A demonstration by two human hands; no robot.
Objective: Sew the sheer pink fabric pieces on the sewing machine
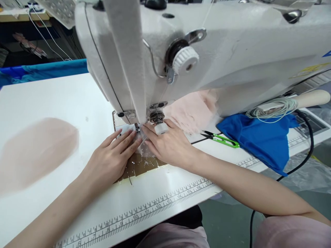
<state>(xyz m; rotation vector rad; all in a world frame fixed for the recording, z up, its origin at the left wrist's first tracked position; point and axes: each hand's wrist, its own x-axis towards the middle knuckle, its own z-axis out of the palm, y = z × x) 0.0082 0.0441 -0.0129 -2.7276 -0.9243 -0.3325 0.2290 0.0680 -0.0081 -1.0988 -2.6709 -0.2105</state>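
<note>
A sewing machine (232,44) stands over a white table, its presser foot (137,128) down at a small piece of sheer, clear-looking material (146,150). My left hand (111,158) lies with fingers stretched out, their tips on the material just left of the foot. From the right, my right hand (172,146) reaches in with fingers extended, its fingertips resting on the material beside the foot. The machine's small white knob (161,128) covers part of that hand. Beneath both hands is a brown plate (141,167) with loose thread bits on it.
Pale pink sheer pieces lie left (43,151) and behind my right hand (193,110). Green thread snips (224,140) rest beside blue cloth (261,137). A coiled cord (279,106) sits above the cloth. A printed ruler (144,215) runs along the table's front edge.
</note>
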